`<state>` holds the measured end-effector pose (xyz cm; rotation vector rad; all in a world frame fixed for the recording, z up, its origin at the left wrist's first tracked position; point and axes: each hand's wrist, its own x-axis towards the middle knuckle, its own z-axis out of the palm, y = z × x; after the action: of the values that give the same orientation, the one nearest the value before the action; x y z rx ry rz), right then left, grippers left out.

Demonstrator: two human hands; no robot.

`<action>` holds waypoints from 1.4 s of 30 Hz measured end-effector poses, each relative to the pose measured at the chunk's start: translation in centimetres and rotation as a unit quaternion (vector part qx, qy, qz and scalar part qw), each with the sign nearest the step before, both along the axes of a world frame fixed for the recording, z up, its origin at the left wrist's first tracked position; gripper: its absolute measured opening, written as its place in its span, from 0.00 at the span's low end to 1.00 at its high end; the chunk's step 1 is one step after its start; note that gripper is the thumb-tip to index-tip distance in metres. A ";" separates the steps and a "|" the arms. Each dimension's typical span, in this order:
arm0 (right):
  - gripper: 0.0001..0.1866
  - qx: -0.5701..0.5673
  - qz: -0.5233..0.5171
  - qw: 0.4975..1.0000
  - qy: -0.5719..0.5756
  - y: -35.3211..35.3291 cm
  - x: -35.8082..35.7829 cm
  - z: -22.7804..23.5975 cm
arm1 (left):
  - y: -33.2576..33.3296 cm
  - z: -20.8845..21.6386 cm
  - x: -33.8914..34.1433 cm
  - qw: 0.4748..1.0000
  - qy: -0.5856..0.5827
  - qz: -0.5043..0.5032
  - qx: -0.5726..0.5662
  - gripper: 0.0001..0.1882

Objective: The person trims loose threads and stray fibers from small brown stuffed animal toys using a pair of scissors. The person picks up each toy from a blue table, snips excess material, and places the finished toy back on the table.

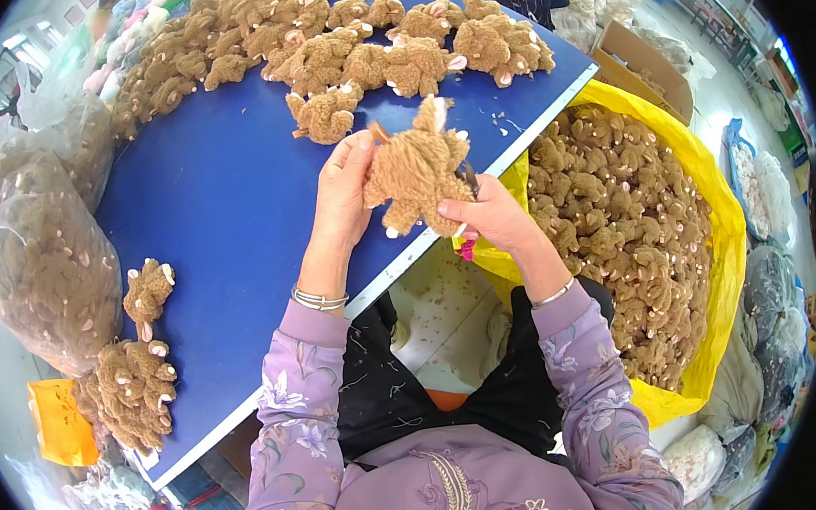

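A small brown plush toy (415,176) with white paw and ear tips is held up over the table's near edge. My left hand (346,185) is closed on its left side, with thumb and forefinger pinched at a thin brown strip (378,132). My right hand (495,212) grips the toy's lower right, thumb on top. Beside the right fingers shows a dark, narrow object (470,177), mostly hidden, whose kind I cannot make out. Just beyond the held toy, another plush toy (328,115) lies on the blue table (223,212).
Many like toys (316,56) line the table's far side; a smaller pile (131,392) sits at its left corner. A yellow sack (732,258) full of them stands at the right. Clear plastic bags (43,245) bulge at the left, near an orange packet (63,423).
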<state>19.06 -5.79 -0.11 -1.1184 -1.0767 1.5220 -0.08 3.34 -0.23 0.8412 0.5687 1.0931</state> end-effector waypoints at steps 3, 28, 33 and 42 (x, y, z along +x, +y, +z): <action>0.15 0.022 -0.051 0.998 0.037 0.0 -0.2 0.2 | -0.2 0.1 0.2 0.999 0.019 -0.025 -0.009 0.16; 0.17 0.110 -0.278 0.924 0.237 0.8 4.7 2.3 | 1.6 0.6 -0.7 0.906 0.216 0.295 0.214 0.14; 0.29 0.160 -0.215 0.900 0.345 0.7 8.5 3.3 | 4.8 -0.6 -1.8 0.675 0.531 0.366 0.358 0.36; 0.16 0.072 -0.087 0.993 -0.024 1.8 1.0 0.7 | 4.9 -0.9 -2.0 0.745 0.498 0.279 0.346 0.20</action>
<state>20.06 -4.04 0.64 -1.1218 -1.0745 1.2670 -2.08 8.19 -1.15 2.0554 1.4200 1.3647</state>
